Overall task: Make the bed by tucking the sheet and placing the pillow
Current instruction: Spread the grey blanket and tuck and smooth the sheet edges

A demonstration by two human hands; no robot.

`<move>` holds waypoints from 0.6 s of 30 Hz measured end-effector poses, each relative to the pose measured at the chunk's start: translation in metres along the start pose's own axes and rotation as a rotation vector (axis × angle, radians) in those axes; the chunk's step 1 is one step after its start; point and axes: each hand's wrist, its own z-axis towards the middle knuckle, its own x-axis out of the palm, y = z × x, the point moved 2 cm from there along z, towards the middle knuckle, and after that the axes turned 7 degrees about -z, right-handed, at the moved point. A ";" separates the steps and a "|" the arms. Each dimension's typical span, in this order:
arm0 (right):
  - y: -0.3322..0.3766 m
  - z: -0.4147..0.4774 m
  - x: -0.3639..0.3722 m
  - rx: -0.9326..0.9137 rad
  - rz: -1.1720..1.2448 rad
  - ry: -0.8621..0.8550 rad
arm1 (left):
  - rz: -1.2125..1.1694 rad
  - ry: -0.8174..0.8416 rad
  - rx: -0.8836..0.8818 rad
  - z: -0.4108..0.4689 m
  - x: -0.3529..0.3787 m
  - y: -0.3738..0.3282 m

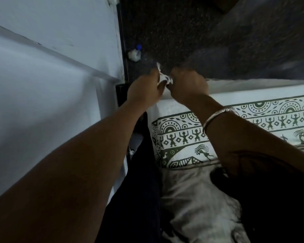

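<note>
A white sheet [235, 100] with a dark green band of tribal figures covers the mattress on the right. Its corner [163, 77] is bunched up at the far left corner of the bed. My left hand [144, 88] grips that bunched corner from the left. My right hand [188, 85], with a metal bangle on the wrist, grips the same corner from the right, the two hands nearly touching. A rumpled pale cloth [197, 199] lies on the bed near me; I cannot tell whether it is the pillow.
A pale wall [51, 76] runs along the left, close to the bed. Dark speckled floor [174, 32] lies beyond the bed's far edge, with a small white and blue object [134, 53] by the wall. A dark gap [139, 155] separates wall and mattress.
</note>
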 end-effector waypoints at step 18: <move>-0.065 -0.078 -0.032 0.138 0.087 0.123 | 0.369 0.424 0.284 -0.033 -0.015 -0.103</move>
